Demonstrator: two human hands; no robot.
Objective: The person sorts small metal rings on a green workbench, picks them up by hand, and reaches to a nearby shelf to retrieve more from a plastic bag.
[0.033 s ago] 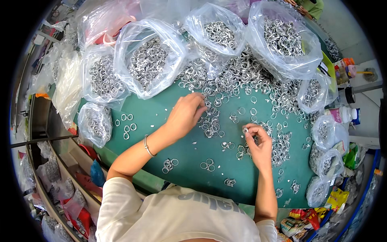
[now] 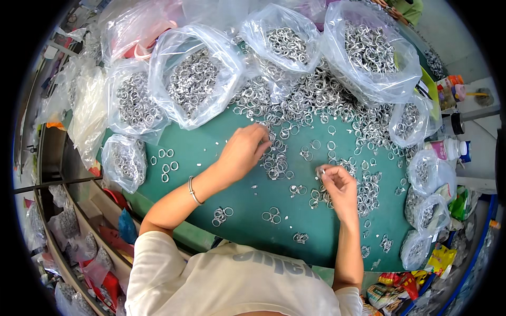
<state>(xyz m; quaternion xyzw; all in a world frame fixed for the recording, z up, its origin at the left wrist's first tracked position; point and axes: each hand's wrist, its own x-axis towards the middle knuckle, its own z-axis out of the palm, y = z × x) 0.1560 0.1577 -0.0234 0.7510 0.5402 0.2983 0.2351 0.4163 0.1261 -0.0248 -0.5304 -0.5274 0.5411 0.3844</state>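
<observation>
My right hand (image 2: 341,190) pinches a small silver ring (image 2: 320,172) between thumb and fingertips, above the green tabletop (image 2: 237,203). A loose heap of similar rings (image 2: 368,192) lies just to the right of it. My left hand (image 2: 243,151) is closed, its fingertips at the edge of a narrow cluster of silver rings (image 2: 276,160). Whatever those fingers hold is hidden. A metal bangle (image 2: 193,190) circles my left wrist. Across the far side spreads a large pile of rings (image 2: 316,92).
Open plastic bags of rings stand along the back, among them a wide bag (image 2: 195,79) and a big bag (image 2: 369,50). Smaller bags (image 2: 416,247) line the right edge. At left lie several separate rings (image 2: 166,168) and a small bag (image 2: 125,160). A white bottle (image 2: 448,149) stands far right.
My left hand has shifted very slightly nearer to me. The fingers of my right hand have moved a little with the ring, which now shows more clearly.
</observation>
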